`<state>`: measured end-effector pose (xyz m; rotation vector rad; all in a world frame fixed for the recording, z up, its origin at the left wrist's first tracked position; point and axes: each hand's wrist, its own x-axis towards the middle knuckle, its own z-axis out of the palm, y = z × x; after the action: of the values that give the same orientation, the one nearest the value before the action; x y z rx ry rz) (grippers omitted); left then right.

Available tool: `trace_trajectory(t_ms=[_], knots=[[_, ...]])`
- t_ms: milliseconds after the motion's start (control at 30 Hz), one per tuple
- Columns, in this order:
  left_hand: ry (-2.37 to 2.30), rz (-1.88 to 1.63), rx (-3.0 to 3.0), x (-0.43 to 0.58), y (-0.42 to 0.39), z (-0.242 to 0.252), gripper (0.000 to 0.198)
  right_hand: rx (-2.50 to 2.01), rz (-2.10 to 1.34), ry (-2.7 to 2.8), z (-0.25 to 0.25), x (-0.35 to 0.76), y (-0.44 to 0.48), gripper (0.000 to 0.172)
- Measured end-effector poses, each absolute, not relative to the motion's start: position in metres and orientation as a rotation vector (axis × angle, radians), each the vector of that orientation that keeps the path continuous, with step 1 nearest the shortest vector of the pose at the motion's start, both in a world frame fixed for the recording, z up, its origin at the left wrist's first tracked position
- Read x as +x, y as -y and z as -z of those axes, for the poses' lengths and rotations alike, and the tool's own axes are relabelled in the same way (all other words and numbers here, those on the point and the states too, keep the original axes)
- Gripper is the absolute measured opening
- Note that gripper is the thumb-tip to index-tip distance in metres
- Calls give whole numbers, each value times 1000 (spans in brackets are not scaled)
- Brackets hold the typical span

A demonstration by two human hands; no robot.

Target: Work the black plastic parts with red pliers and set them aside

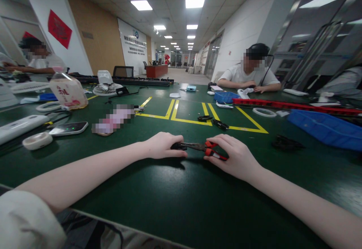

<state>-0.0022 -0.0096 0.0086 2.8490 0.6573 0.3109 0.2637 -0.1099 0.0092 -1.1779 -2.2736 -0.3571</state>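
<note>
My right hand [233, 153] is closed round the red-and-black handles of a pair of needle-nose pliers [195, 146], whose long jaws point left. Pinched in the fingers of my left hand [162, 145] is a small black part [178, 146]; its exact kind is too small to tell. The tips of the pliers reach this part and seem to touch it. Both hands are held just over the green table [169, 196]. Beyond them, two similar black pieces [220, 124] lie by the yellow tape lines.
To the right lie a heap of black parts [287, 142] and a blue bin [325, 128]. On the left are a phone [69, 128], a tape roll [37, 141], a blurred pinkish item [114, 120], a drink bottle [68, 90] and a white fan [106, 85]. A person [251, 70] sits across the table.
</note>
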Motion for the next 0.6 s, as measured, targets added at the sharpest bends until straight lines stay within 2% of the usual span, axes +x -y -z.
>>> trace_trajectory(t_ms=[300,600], knots=[[-662,-325,2857,-1,9,-6,48,-1170,409,2271,-9,265,109,36],[-510,-317,2952,-2,9,-5,40,-1141,373,2322,-11,265,110,37]])
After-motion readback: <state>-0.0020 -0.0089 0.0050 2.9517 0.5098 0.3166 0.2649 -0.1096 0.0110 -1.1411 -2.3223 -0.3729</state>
